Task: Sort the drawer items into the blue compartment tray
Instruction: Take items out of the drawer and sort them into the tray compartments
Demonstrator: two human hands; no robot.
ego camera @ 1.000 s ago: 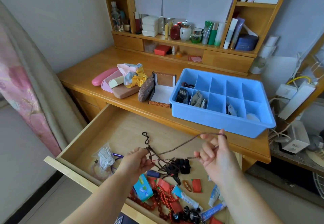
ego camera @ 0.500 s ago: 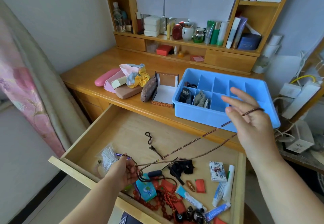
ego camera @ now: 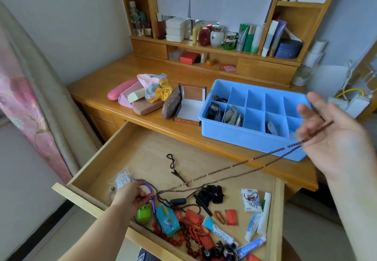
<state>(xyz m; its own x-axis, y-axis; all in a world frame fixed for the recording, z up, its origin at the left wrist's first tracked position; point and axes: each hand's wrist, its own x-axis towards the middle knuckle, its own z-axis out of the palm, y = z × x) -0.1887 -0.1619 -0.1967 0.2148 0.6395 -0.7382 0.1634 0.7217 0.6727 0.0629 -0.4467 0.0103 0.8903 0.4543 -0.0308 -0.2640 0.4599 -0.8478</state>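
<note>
A long brown bead string [ego camera: 253, 159] stretches taut across the open wooden drawer [ego camera: 142, 150]. My left hand [ego camera: 132, 196] pinches its lower end over the drawer's front left part. My right hand [ego camera: 334, 138] is raised at the right, fingers spread, with the string's loop hooked over them, in front of the right end of the blue compartment tray [ego camera: 240, 134]. The tray sits on the desk and holds a few small items in its left and right cells.
The drawer holds red beads [ego camera: 189, 236], tubes [ego camera: 257, 220], a black scrunchie [ego camera: 212, 194], a green case [ego camera: 143, 213] and small packets. On the desk left of the tray are an open box [ego camera: 190, 105], glasses cases [ego camera: 146, 105] and cloth. Shelves with bottles stand behind.
My right hand has swung up and to the right, pulling the bead string out long and taut. My left hand has moved left and down, holding the other end low in the drawer.
</note>
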